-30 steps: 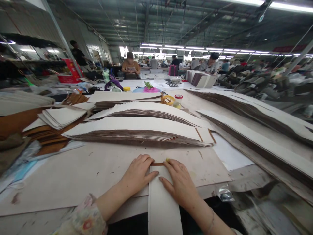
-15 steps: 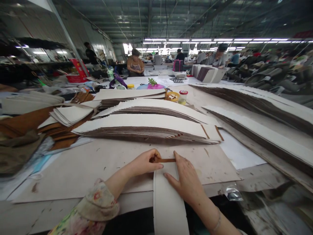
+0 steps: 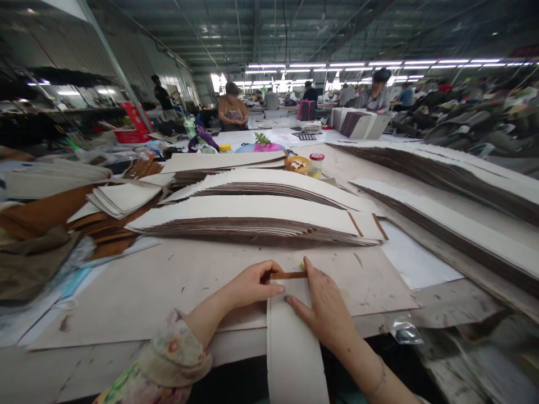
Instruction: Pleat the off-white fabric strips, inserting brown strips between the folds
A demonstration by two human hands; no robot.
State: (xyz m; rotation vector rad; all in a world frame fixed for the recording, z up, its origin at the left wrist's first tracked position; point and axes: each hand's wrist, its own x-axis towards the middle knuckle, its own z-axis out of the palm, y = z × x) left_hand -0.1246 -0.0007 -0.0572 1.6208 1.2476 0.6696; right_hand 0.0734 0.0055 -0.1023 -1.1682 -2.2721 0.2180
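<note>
A long white strip (image 3: pixel 293 342) runs from the table edge down towards me. Across its far end lies a narrow brown band (image 3: pixel 288 275). My left hand (image 3: pixel 256 283) pinches the strip's far left corner, thumb on top and fingers curled at the edge. On the other side, my right hand (image 3: pixel 328 300) holds the right edge, its thumb lying on the white face and its fingertips at the band's right end. A small yellow spot shows by the right fingertips; I cannot make out what it is.
Curved stacks of white strips (image 3: pixel 248 209) lie just beyond my hands, and more stacks (image 3: pixel 446 235) are on the right. Brown and white pieces (image 3: pixel 122 199) pile up at left. A yellow tub (image 3: pixel 297 164) and a red-lidded jar (image 3: pixel 315 165) stand behind. Co-workers are farther back.
The brown band's left end, earlier held in my left fingers past the strip's corner, now lies level with the strip's left edge. My left fingers have shifted onto that corner.
</note>
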